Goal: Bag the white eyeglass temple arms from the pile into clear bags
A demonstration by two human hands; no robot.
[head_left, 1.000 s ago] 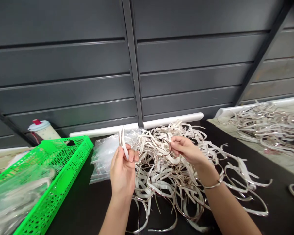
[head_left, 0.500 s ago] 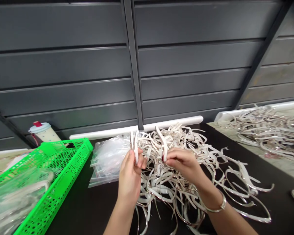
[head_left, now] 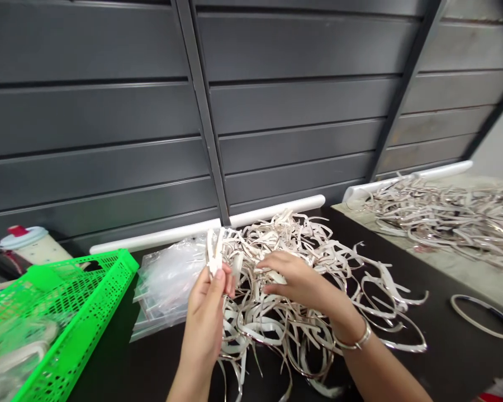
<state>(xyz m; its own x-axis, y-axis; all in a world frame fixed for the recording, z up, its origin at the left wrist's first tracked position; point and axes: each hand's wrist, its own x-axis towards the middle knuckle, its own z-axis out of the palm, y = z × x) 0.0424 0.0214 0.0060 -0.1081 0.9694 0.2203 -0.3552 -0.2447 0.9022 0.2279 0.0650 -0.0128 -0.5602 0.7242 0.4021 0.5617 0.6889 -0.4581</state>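
A tangled pile of white and silvery curved strips (head_left: 272,329) lies on the dark table. Over its left side, my left hand (head_left: 209,296) pinches a few white strips (head_left: 214,251), which stand upright above the fingertips. My right hand (head_left: 289,276), with a bracelet at the wrist, hovers at or just over the middle of the pile. Its fingers are spread and no strip shows between them. Clear plastic bags (head_left: 167,279) lie to the left of the pile, close to my left hand.
A green perforated basket (head_left: 88,329) at the left holds bagged strips. Behind it stands a cup with a red-topped lid (head_left: 36,245). A second strip pile (head_left: 452,218) lies at the right, with a lone ring (head_left: 482,317) nearer. White tubes (head_left: 276,211) run along the grey wall.
The strip that my right hand held is no longer in it, and its fingers have spread. My left hand still holds strips, now side by side. The view has shifted to the right.
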